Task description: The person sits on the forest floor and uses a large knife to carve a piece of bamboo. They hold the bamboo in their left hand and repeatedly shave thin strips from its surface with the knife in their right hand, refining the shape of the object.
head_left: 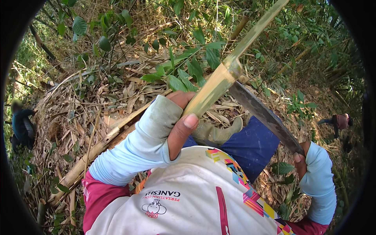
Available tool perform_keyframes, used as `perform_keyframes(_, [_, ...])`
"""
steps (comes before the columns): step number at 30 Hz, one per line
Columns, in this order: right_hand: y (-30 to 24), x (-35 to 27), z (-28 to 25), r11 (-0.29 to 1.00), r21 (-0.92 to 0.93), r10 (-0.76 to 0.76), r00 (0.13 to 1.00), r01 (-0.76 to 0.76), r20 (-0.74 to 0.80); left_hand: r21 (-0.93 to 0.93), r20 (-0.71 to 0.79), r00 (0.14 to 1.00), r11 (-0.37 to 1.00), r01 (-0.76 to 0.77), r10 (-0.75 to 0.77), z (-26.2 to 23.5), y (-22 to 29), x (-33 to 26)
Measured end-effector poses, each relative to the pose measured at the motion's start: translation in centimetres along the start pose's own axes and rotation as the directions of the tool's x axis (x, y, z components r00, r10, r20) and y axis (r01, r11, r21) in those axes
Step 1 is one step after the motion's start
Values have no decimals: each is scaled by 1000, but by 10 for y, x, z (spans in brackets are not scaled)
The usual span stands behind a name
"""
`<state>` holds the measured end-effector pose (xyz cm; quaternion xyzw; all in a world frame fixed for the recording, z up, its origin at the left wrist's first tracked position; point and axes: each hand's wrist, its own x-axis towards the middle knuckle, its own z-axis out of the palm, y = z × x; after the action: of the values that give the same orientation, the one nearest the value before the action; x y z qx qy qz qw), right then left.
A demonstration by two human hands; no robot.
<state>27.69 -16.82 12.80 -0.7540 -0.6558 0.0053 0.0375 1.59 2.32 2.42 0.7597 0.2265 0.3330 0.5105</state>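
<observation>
My left hand is closed around the lower end of a bamboo pole, its thumb lying along the near side. From there the pole slants up and away to the right, pale and scraped below its node and greener above. In my right hand is the handle of a machete, mostly hidden by the fingers. Its long dark blade points up and left, and the tip end passes at or behind the bamboo just below the node; I cannot tell whether they touch. Light blue sleeves cover both forearms.
A cut bamboo pole lies on the leaf litter at left. Leafy green shoots rise ahead of me. My boot rests on dry leaves. One person is at far left, another at far right.
</observation>
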Motion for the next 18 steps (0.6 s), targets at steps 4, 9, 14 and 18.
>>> perform_keyframes(4, [-7, 3, -4, 998, -53, 27, 999, -24, 45, 65, 53, 998, 997, -33, 30, -9, 1, 5])
perform_keyframes(9, [-12, 4, -7, 994, -90, 68, 990, -56, 127, 124, 130, 991, 991, -54, 38, -17, 2, 10])
perform_keyframes(14, [-13, 7, -8, 994, -97, 67, 978, -49, 196, 137, 117, 992, 989, -55, 39, -17, -5, 6])
perform_keyframes(18, [-10, 6, -6, 996, -88, 52, 971, -33, 231, 119, 103, 994, 991, -55, 42, -16, -10, 4])
